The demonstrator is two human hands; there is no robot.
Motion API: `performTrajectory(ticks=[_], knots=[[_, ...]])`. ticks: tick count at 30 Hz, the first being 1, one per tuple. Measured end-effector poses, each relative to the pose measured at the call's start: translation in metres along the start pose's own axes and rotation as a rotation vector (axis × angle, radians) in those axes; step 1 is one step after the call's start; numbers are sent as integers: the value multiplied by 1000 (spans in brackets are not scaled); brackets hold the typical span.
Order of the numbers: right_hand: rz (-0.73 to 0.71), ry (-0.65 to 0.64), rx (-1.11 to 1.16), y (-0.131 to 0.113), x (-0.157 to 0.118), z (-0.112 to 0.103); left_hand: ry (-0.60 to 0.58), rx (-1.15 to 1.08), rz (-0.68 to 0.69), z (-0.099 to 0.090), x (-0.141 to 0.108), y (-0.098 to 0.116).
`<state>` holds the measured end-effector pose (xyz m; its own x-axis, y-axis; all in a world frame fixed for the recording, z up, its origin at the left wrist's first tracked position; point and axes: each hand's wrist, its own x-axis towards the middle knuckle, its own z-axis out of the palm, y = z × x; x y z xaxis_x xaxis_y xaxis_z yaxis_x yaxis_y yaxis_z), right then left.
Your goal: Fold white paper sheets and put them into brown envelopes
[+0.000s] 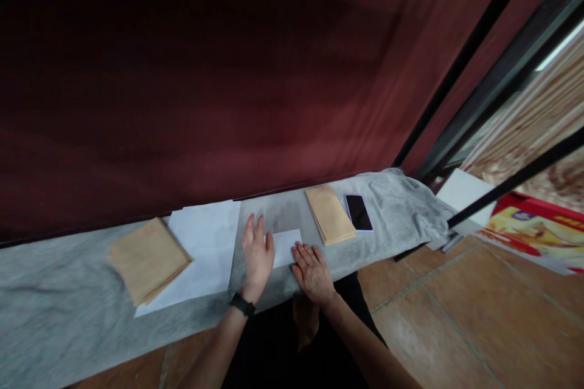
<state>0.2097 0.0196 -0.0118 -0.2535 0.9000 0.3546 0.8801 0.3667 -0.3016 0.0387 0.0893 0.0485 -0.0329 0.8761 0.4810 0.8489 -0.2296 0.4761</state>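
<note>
A small white sheet of paper (285,245), perhaps folded, lies on the grey cloth between my hands. My right hand (314,273) rests flat on its right end with the fingers spread. At its left end, my left hand (258,252) is raised a little with fingers apart, covering part of that edge; whether it touches the paper I cannot tell. Larger white sheets (210,249) lie left of my left hand, partly under a stack of brown envelopes (150,260). To the right of my right hand sits another pile of brown envelopes (329,214).
A phone (359,213) lies beside the right pile. The narrow surface under the grey cloth (59,304) runs along a dark red wall (228,103). Black metal bars (456,73) rise at the right, near a red and yellow box (533,231) on the tiled floor (424,310).
</note>
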Motion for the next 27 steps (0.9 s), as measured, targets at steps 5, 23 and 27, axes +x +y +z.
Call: performTrajectory(ticks=[5, 23, 27], knots=[[41, -2, -15, -3, 1, 1, -456, -71, 209, 28, -2, -5], [95, -10, 73, -8, 35, 15, -461, 214, 351, 35, -44, -37], [112, -3, 24, -9, 46, 28, -458, 235, 294, 35, -35, -36]])
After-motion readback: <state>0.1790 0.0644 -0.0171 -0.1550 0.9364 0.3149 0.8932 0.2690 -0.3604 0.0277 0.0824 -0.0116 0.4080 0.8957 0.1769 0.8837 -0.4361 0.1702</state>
